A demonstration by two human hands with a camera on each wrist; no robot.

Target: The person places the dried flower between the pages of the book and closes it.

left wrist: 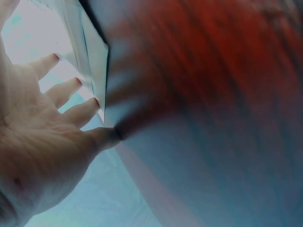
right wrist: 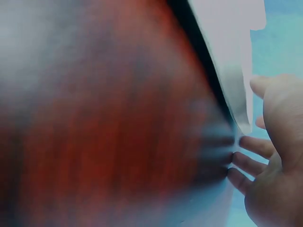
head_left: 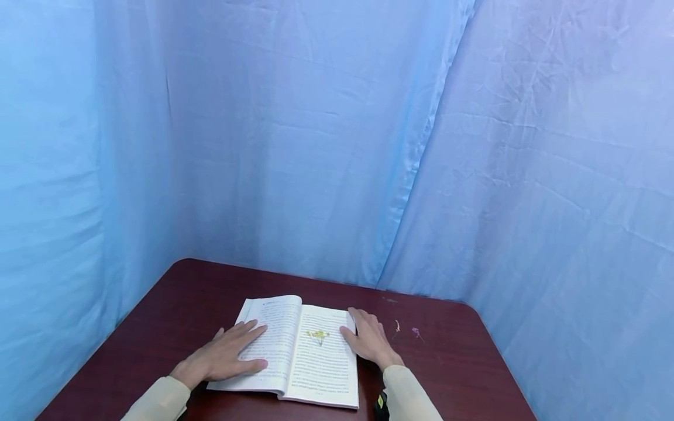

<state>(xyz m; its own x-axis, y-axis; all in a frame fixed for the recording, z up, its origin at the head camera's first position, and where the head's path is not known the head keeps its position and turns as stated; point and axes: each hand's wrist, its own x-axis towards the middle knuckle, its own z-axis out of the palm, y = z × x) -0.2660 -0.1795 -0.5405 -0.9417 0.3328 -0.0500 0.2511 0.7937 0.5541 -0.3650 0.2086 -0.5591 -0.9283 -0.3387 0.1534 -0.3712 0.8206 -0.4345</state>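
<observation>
An open book [head_left: 320, 374] lies on the dark red table, its printed pages facing up. On its right page is a small sprig of yellow flowers [head_left: 318, 335]. My left hand [head_left: 223, 354] rests with spread fingers on the left page; in the left wrist view the fingertips [left wrist: 90, 108] meet the book's edge. At the right page's outer edge lies my right hand [head_left: 368, 336], thumb on the paper and the other fingers extended beside it. The right wrist view shows the right hand [right wrist: 272, 156] along the book's side, fingertips down at the table.
Right of the book, a pale pinkish sprig [head_left: 397, 327] and a small purple flower [head_left: 417, 333] lie on the table [head_left: 463, 362]. Light blue curtains [head_left: 316, 146] hang close behind the table's far edge and along both sides. A black item [head_left: 381, 406] shows by the right sleeve.
</observation>
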